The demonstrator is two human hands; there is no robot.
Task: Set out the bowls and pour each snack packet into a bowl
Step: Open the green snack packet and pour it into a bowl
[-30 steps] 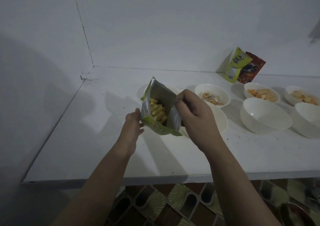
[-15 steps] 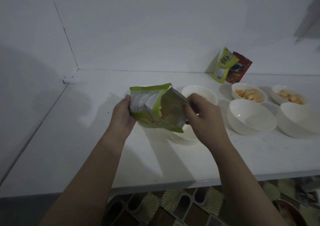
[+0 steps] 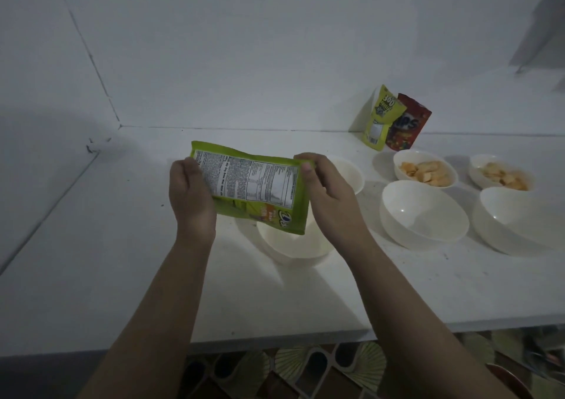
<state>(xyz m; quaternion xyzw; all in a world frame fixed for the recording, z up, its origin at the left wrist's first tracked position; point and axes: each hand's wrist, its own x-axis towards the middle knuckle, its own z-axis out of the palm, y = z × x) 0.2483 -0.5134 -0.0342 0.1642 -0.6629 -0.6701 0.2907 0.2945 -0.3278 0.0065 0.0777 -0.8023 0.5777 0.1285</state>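
Both hands grip a green snack packet (image 3: 256, 187): left hand (image 3: 191, 199) one end, right hand (image 3: 328, 196) the other | held over the near bowl (image 3: 293, 245) | beyond it, two bowls hold snacks (image 3: 426, 172), two look empty | two packets (image 3: 394, 123) wait by the wall

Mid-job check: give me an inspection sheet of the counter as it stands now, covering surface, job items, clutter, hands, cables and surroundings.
Surface: white counter, a few dark specks.
Job's things: green packet held over a bowl; two bowls with snacks; two empty bowls; another bowl behind the right hand, contents hidden.
Clutter: yellow-green packet and red packet leaning on the wall.
Hands: left hand and right hand grip the packet's ends.
Cables: nothing seen.
Surroundings: white walls; patterned floor.
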